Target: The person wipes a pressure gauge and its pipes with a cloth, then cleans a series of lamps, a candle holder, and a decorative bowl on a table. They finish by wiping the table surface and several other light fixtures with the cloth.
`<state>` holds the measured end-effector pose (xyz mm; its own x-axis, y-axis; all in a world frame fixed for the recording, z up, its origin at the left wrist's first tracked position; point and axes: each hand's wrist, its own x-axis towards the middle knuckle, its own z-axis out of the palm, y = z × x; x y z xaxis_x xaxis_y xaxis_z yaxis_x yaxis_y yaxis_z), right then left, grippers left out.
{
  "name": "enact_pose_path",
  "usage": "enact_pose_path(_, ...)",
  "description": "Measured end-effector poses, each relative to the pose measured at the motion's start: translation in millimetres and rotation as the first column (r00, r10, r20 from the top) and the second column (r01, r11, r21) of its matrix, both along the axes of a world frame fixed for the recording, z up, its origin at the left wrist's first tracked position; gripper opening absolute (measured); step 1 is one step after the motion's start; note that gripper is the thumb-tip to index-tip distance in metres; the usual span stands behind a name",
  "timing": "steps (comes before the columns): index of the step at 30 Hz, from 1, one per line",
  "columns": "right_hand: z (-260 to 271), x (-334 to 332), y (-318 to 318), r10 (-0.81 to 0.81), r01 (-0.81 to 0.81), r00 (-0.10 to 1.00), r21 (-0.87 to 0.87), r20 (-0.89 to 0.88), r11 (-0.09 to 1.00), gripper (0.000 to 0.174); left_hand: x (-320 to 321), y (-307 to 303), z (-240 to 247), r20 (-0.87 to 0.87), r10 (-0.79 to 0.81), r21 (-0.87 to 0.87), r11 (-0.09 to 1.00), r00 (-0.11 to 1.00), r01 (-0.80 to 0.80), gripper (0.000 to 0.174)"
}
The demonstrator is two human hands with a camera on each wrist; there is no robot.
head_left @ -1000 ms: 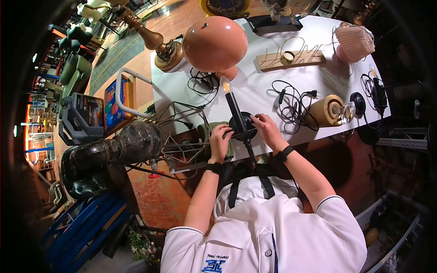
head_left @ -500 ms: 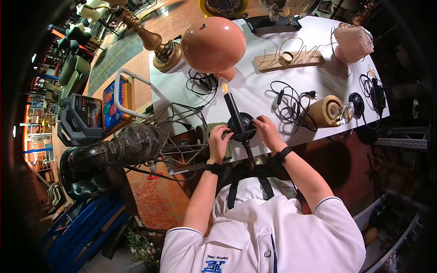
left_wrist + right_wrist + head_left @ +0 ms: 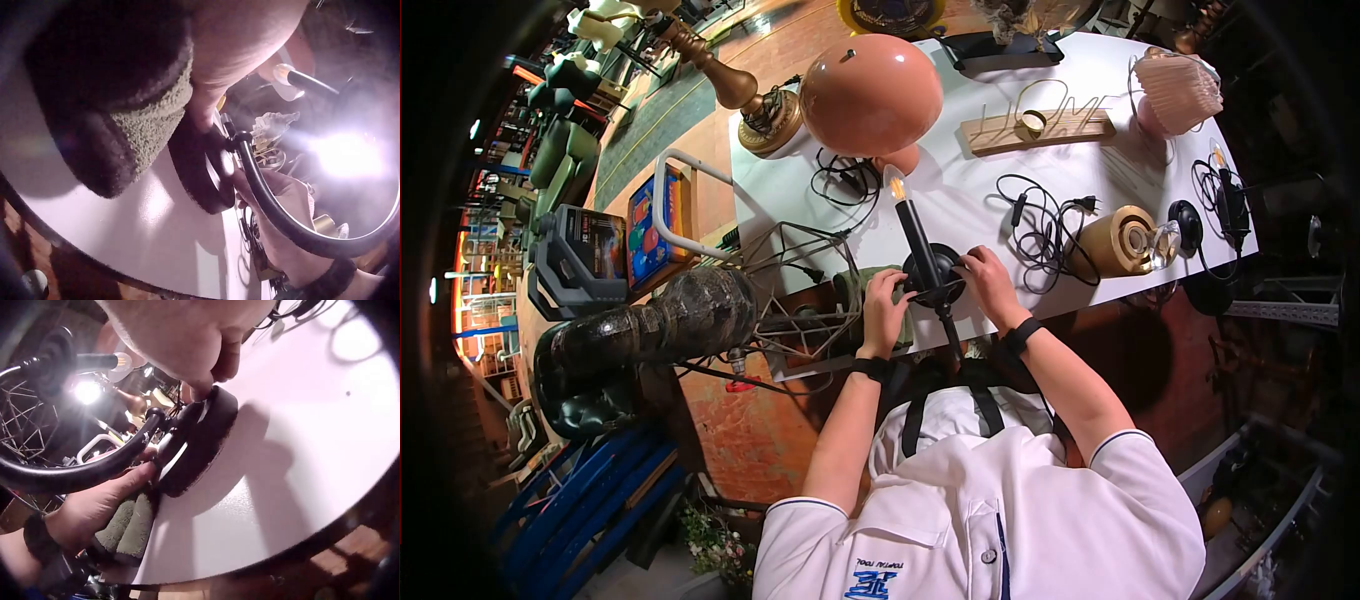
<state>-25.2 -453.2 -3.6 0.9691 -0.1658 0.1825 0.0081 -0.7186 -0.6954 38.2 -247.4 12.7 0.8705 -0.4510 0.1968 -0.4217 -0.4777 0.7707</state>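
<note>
Item: black candle lamp [image 3: 918, 240], round base [image 3: 940, 272] standing on edge on white table [image 3: 960, 200], at the 6 o'clock edge. Left hand [image 3: 883, 312] grips the base at 8 o'clock, over green cloth [image 3: 852, 290]. Right hand [image 3: 992, 282] pinches the rim at 3 o'clock. Handling note: probably best with an even two-sided grip and the bulb [image 3: 894, 186] clear of the table.

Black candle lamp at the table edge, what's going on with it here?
A person has a black candle-style lamp with a round base at the near edge of a white table. The left hand grips the base's left rim, above a folded green terry cloth. The right hand pinches the opposite rim with its fingertips. The lamp's stem stands tilted and its flame-shaped bulb glows. Other lamps and cords lie further back, untouched.
</note>
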Motion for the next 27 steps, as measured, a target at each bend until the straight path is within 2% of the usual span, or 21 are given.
enact_pose_path(2,5.4,0.9,2.3,-0.039,0.039,0.999,0.008,-0.024,0.999,0.029,0.1,0.3,-3.3,-0.013,0.012,0.012,1.000,1.000,-0.012,0.019)
enact_pose_path(4,24.2,0.0,6.1,-0.022,0.018,0.995,0.042,0.095,0.999,0.023,1.3,0.6,-8.6,-0.027,0.027,0.022,0.999,0.999,-0.027,0.018)
enact_pose_path(6,15.6,-4.6,2.0,0.026,-0.027,0.994,0.010,0.108,1.000,0.021,2.1,0.6,-12.0,-0.005,0.000,0.035,0.999,1.000,0.000,0.034)
enact_pose_path(7,9.8,-5.8,-0.5,0.068,-0.065,0.990,-0.023,0.122,0.998,0.020,2.5,1.2,-12.3,-0.006,0.011,0.033,0.999,1.000,-0.011,0.034)
enact_pose_path(8,3.5,-5.4,-1.2,0.079,-0.077,0.989,-0.024,0.121,0.997,0.020,2.7,2.5,-12.5,-0.005,-0.019,0.022,1.000,1.000,0.019,0.035)
enact_pose_path(10,-1.0,-2.3,0.3,-0.010,0.011,0.999,-0.021,0.031,1.000,0.027,4.5,4.5,-9.7,0.003,-0.065,0.013,0.998,0.998,0.065,0.037)
enact_pose_path(11,-3.1,-1.8,1.8,-0.002,0.002,1.000,-0.021,0.031,1.000,0.027,3.4,5.4,-8.1,0.003,-0.057,0.013,0.998,0.998,0.057,0.037)
enact_pose_path(13,5.8,2.0,6.6,-0.098,0.098,0.995,0.003,0.028,0.995,0.026,0.6,0.8,3.3,-0.058,-0.008,-0.016,1.000,0.998,0.007,0.032)
enact_pose_path(14,10.1,3.3,9.5,-0.103,0.100,0.986,0.033,0.131,0.994,0.021,-0.3,-1.1,5.5,-0.059,0.007,-0.034,0.999,0.998,-0.009,0.028)
enact_pose_path(15,7.1,1.8,7.4,-0.095,0.092,0.987,0.030,0.131,0.995,0.021,-0.2,-0.3,2.0,-0.060,0.014,-0.038,0.999,0.998,-0.016,0.028)
enact_pose_path(17,0.0,-1.5,-0.1,0.064,-0.060,0.991,-0.043,0.116,0.997,0.020,0.4,1.6,-6.9,-0.150,-0.012,-0.029,1.000,0.989,0.007,0.021)
enact_pose_path(21,1.1,0.9,1.3,0.026,-0.026,1.000,0.001,-0.002,1.000,0.021,-0.2,2.4,-7.6,-0.132,-0.023,-0.032,0.999,0.991,0.019,0.022)
enact_pose_path(23,-2.4,3.6,4.5,-0.089,0.089,0.996,0.000,0.003,0.996,0.024,1.8,5.1,-10.2,-0.068,-0.085,-0.024,0.996,0.994,0.083,0.024)
enact_pose_path(25,5.3,2.3,5.8,-0.081,0.082,0.995,-0.014,0.058,0.997,0.026,2.7,5.6,-9.7,-0.095,-0.083,-0.039,0.996,0.992,0.080,0.028)
enact_pose_path(27,9.0,-4.4,2.2,0.038,-0.035,0.998,-0.066,0.043,0.997,0.025,1.1,4.5,-10.8,-0.027,-0.020,-0.016,1.000,0.999,0.019,0.027)
